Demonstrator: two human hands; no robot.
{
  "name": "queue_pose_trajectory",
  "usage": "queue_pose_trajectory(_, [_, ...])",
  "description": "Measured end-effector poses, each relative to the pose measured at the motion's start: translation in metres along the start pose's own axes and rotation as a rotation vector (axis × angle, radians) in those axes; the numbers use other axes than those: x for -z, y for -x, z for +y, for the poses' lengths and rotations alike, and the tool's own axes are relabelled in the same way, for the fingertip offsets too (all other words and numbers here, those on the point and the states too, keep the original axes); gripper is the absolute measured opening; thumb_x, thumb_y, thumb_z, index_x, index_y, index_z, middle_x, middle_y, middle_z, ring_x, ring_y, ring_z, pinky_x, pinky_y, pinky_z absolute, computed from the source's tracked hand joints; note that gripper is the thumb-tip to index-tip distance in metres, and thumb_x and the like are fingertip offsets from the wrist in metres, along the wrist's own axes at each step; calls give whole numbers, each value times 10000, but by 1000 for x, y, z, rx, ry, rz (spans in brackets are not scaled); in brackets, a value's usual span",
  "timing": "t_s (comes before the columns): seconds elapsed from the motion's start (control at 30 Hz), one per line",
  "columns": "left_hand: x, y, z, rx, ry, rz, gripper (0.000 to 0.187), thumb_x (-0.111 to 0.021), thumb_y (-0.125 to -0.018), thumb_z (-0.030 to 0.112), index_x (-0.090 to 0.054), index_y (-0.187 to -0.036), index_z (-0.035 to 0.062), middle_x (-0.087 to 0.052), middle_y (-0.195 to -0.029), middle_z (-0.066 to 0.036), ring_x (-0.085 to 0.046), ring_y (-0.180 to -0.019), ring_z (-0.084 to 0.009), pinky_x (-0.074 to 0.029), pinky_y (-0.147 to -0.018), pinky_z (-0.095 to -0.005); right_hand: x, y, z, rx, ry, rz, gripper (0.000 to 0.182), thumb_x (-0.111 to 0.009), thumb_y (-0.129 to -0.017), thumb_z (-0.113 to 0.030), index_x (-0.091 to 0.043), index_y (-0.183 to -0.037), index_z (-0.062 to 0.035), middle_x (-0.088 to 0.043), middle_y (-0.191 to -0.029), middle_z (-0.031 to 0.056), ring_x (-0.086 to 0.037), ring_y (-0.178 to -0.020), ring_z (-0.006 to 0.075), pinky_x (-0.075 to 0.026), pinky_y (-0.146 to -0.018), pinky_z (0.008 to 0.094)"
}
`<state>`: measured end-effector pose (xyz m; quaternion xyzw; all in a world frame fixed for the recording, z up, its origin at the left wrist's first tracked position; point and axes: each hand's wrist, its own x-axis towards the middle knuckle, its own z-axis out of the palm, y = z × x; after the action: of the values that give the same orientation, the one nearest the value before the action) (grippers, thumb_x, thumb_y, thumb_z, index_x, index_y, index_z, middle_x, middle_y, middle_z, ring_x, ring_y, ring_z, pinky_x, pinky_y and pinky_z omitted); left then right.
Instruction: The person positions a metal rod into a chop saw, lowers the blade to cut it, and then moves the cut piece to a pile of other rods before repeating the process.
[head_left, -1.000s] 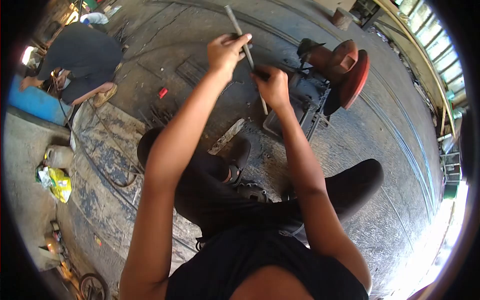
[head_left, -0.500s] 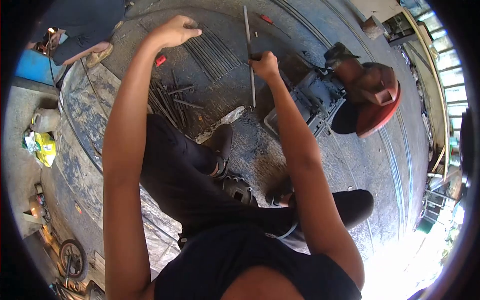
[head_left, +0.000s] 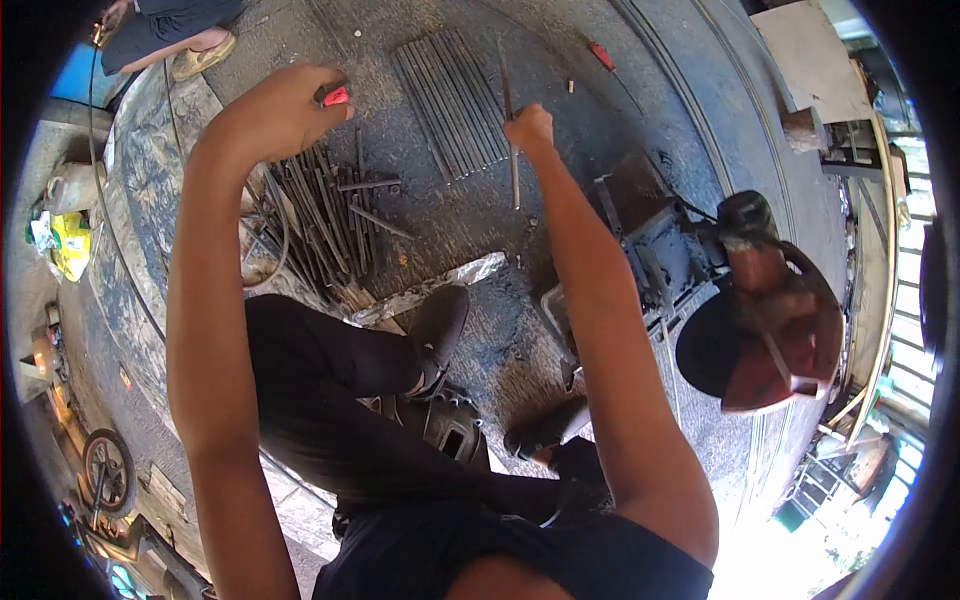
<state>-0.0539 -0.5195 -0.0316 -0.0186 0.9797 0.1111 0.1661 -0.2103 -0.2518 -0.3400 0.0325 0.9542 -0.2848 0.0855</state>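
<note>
My left hand (head_left: 285,108) is over the floor on the left, with thumb and fingers curled around a small red object (head_left: 336,97); its exact kind is too small to make out. A thin metal rod (head_left: 505,75) is in my right hand (head_left: 530,128), the fist closed around it, with its lower end pointing back toward me. Between the hands, several cut rods (head_left: 450,105) lie side by side on the floor. Below my left hand is a loose pile of dark metal pieces (head_left: 325,215).
On the right stands a cut-off saw (head_left: 760,310) with a red guard. A red-handled screwdriver-like tool (head_left: 602,56) lies beyond. Long bars (head_left: 690,90) run along the floor. Another person's leg and shoe (head_left: 203,55) are at upper left, near a cable (head_left: 95,170).
My left hand has come down and left, from above the rods to the red object on the floor. My right hand keeps its rod. The view has shifted.
</note>
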Motion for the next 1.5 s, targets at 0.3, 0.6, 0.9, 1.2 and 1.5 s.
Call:
queue_pose_trajectory(0.3, [-14,-12,10,8,1,19,556,-661,-918,360,-543,-1352,34,-574,-1312,-222,-587,-1180,-356,-468,-996,-408,-28,-97,-26,-1,175,-162,366,-648,-811,-136,-659,-1142,21,-636,-1212,264,-612,-1163,397,-517,-974,433])
queue_pose_trajectory(0.6, [-27,-28,9,-30,-50,31,548,-658,-918,393,-559,-1340,58,-590,-1280,-193,-552,-1213,-345,-427,-1041,-417,-53,-128,-21,42,201,-135,353,-644,-796,-130,-682,-1105,39,-639,-1169,302,-618,-1118,442,-517,-947,480])
queue_pose_trajectory(0.9, [-30,-32,9,-17,-50,3,553,-663,-913,405,-565,-1332,58,-588,-1280,-192,-565,-1198,-341,-438,-1029,-410,-61,-135,-6,115,138,-149,456,-770,-776,-259,-677,-1103,44,-649,-1152,291,-627,-1094,441,-528,-923,484])
queue_pose_trajectory(1.2, [-31,-33,16,-19,-38,-2,535,-673,-907,400,-581,-1319,70,-594,-1280,-178,-577,-1188,-330,-448,-1017,-401,-64,-144,2,233,234,-208,471,-689,-782,-238,-645,-1141,65,-621,-1201,304,-583,-1161,455,-504,-982,462])
queue_pose_trajectory(1.5, [-32,-30,19,-11,-63,6,544,-690,-894,399,-582,-1321,80,-606,-1257,-177,-613,-1102,-330,-482,-954,-401,-71,-147,8,134,108,-150,533,-761,-755,-281,-645,-1168,36,-641,-1191,264,-615,-1132,416,-536,-944,451])
